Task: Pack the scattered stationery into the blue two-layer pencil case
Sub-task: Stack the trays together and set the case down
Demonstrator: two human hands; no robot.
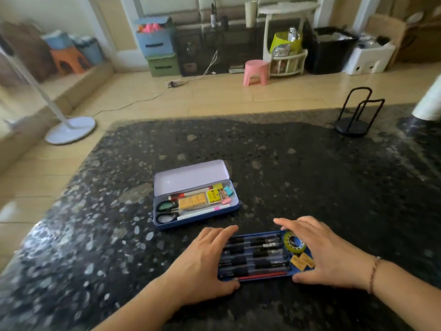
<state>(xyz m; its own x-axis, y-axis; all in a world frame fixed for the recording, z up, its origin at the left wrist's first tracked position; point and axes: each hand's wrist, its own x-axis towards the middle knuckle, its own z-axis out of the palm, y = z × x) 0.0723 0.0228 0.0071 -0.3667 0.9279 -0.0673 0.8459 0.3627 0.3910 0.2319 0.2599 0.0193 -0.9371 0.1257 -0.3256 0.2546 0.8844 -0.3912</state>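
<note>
The blue pencil case (198, 224) lies open mid-table, its pale lid (191, 177) tipped back. Inside it are scissors (167, 211), yellow erasers (192, 201), binder clips (225, 194) and a white pen. In front of it sits the blue inner tray (253, 235) with several black pens (257, 253), a red pencil, a green tape roll (294, 243) and two yellow erasers (301, 261). My left hand (202, 261) holds the tray's left end, fingers over the far edge and thumb at the near edge. My right hand (319, 249) holds the right end the same way.
The dark speckled table (286, 163) carries a black wire holder (355, 113) at the far right, with a white roll (429, 101) beside it. The table's left edge runs diagonally, with wooden floor and a white fan base (70, 130) beyond it.
</note>
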